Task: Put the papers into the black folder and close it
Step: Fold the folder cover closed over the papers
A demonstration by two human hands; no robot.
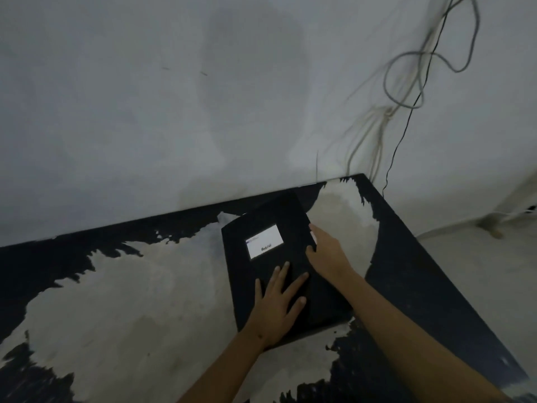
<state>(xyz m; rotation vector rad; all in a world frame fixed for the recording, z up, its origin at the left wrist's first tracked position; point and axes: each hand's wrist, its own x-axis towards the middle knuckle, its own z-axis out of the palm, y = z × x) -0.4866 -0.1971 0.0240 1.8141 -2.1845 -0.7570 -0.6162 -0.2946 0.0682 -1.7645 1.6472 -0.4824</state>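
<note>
The black folder (261,274) lies shut on the table, with a white label (264,241) on its cover. My left hand (276,303) rests flat on the cover's near part, fingers spread. My right hand (327,250) holds the folder's right edge, thumb on the cover and fingers curled around the side. A small white corner of paper (223,218) pokes out past the folder's far left corner. No other papers show.
The table (130,301) is dark with large worn pale patches and stands against a grey wall (174,112). Its right edge drops to the floor. Several cables (406,91) hang down the wall at the far right corner.
</note>
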